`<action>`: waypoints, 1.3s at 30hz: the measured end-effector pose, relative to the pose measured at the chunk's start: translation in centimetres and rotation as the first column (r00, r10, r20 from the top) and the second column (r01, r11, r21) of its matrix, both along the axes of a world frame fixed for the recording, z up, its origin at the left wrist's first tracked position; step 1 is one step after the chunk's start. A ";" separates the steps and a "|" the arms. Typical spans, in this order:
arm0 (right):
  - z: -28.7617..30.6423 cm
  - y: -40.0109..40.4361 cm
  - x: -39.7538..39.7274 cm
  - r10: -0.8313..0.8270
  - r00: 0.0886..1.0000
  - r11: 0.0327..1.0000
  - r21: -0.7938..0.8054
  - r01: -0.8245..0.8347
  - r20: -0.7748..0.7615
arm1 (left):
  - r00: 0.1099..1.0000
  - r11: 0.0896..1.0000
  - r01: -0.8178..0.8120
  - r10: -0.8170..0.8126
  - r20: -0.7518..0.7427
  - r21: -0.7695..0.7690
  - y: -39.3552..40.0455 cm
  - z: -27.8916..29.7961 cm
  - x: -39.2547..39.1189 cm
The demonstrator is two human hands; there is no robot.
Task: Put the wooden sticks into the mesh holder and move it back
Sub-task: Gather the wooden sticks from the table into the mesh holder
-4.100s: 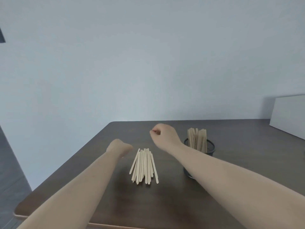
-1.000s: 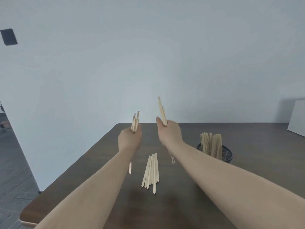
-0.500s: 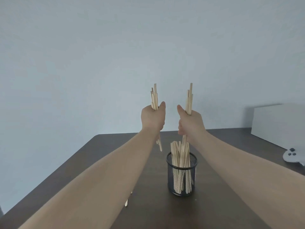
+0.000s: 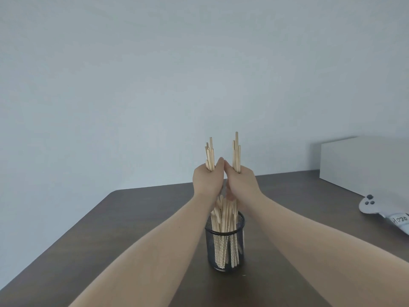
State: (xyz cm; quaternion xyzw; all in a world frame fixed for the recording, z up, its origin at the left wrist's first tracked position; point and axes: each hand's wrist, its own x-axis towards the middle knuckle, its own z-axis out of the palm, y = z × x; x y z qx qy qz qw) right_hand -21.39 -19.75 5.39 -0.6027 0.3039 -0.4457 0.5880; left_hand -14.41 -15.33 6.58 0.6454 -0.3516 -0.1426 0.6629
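A black mesh holder [image 4: 225, 247] stands upright on the dark wooden table [image 4: 137, 218], with several wooden sticks inside it. My left hand [image 4: 207, 180] is closed around a bundle of wooden sticks [image 4: 210, 155] held upright. My right hand [image 4: 242, 183] grips a second bundle of sticks [image 4: 236, 151], also upright. Both hands are pressed together thumb to thumb, directly above the holder's mouth. The lower ends of both bundles reach down among the sticks in the holder.
A white box [image 4: 365, 165] sits at the far right against the wall. A grey controller [image 4: 376, 209] with dark buttons lies in front of it at the table's right edge. The wall rises right behind the table.
My two hands have come together and dropped lower over the holder, so the bundles' bottom ends now sit among the sticks inside. Earlier the sticks lay in a pile on the table.
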 end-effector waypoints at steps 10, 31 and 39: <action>-0.5 -0.1 0.5 0.011 0.999 0.999 -0.032 -0.009 0.042 | 0.997 0.999 -0.046 0.047 0.063 -0.018 -0.1 -0.8 0.3; 2.2 3.1 1.8 -0.264 0.914 0.781 -0.624 0.015 -0.308 | 0.927 0.681 -0.354 0.165 0.337 0.641 8.9 0.5 10.7; -1.0 9.7 8.3 -0.120 0.453 0.746 -0.381 -0.546 -0.883 | 0.963 0.401 -0.235 -0.030 0.269 0.885 13.8 -5.7 14.0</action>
